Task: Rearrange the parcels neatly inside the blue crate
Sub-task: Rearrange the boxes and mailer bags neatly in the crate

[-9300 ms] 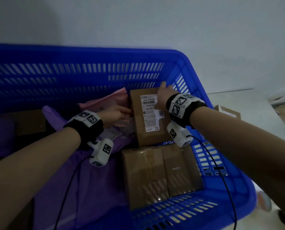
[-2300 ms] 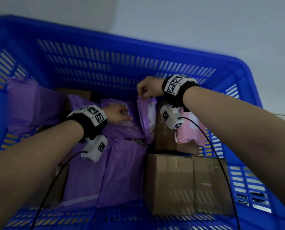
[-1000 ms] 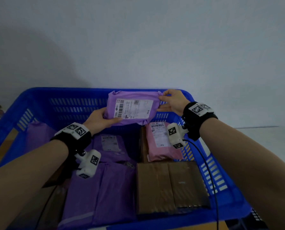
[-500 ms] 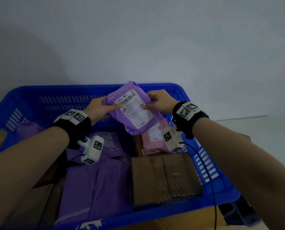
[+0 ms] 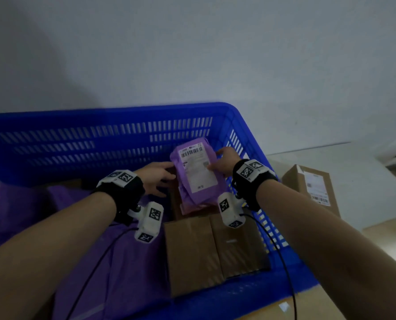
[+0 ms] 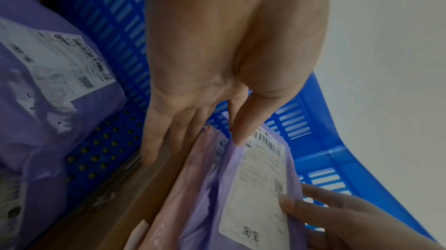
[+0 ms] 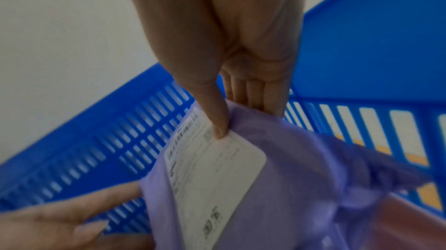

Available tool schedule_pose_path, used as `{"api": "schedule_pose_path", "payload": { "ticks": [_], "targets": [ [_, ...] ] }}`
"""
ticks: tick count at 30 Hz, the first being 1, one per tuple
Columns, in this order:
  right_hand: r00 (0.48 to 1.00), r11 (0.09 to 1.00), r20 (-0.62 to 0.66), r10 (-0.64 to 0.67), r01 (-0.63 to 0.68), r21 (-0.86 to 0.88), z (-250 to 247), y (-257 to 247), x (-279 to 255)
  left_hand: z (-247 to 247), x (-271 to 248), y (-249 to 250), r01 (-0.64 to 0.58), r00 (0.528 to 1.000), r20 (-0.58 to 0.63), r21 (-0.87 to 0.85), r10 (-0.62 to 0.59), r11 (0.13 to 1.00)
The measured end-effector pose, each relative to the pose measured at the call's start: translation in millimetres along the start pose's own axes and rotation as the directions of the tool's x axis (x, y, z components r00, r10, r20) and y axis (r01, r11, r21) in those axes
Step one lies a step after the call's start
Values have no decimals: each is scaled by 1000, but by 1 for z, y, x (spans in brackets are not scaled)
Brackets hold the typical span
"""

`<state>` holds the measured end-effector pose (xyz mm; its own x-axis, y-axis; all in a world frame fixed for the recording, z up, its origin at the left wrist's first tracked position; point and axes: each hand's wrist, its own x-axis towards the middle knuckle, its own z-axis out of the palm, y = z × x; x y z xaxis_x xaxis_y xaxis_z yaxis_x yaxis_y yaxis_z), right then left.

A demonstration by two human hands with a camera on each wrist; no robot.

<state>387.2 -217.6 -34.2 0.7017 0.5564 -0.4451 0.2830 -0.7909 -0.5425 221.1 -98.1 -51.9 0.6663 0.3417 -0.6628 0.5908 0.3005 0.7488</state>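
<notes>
A purple parcel (image 5: 197, 174) with a white label tilts label-up in the far right corner of the blue crate (image 5: 114, 116), lying over a pink parcel (image 5: 192, 207). My right hand (image 5: 222, 162) pinches its right edge, thumb on the label (image 7: 212, 160) and fingers behind. My left hand (image 5: 160, 179) is at its left side with straight fingers. In the left wrist view the thumb (image 6: 241, 130) touches the parcel's top edge and the fingertips (image 6: 152, 155) rest on a cardboard box (image 6: 135, 193) beneath the pink parcel.
Two cardboard boxes (image 5: 213, 245) lie side by side at the crate's near right. Purple bags (image 5: 95, 262) fill the left half, one with a label (image 6: 55, 63). Bare perforated crate floor (image 6: 103, 149) shows beside the box. Outside, right of the crate, stands another labelled box (image 5: 312, 188).
The purple parcel, held up above the crate by both hands, has come down into the far right corner over the pink parcel. My left hand's grip has loosened to straight fingers.
</notes>
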Motion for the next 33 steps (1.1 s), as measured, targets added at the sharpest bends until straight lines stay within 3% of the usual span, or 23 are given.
{"api": "schedule_pose_path", "payload": {
  "ticks": [2, 5, 8, 11, 15, 24, 33],
  "targets": [
    [999, 990, -33, -1, -4, -144, 3, 0, 5, 4, 6, 0, 44, 998, 40, 24, -45, 999],
    [999, 984, 30, 24, -18, -178, 9, -1, 13, 8, 13, -2, 64, 995, 79, 14, -65, 998],
    [988, 983, 148, 31, -3, -183, 16, -1, 21, 7, 19, -6, 75, 997, 29, -10, -74, 997],
    [980, 951, 192, 57, 5, -309, 23, 0, 27, 4, 20, -7, 155, 987, -36, -39, -156, 987],
    [983, 900, 184, 26, 58, -433, 25, -1, 29, 2, 25, -17, 262, 959, 127, -46, -254, 964],
    [981, 877, 196, -16, 107, -468, 29, 4, 35, 17, 49, -20, 206, 951, 248, -58, -185, 977],
    [982, 840, 188, 26, 81, -537, 30, -1, 38, 5, 43, -17, 217, 955, 201, 21, -217, 976]
  ]
}}
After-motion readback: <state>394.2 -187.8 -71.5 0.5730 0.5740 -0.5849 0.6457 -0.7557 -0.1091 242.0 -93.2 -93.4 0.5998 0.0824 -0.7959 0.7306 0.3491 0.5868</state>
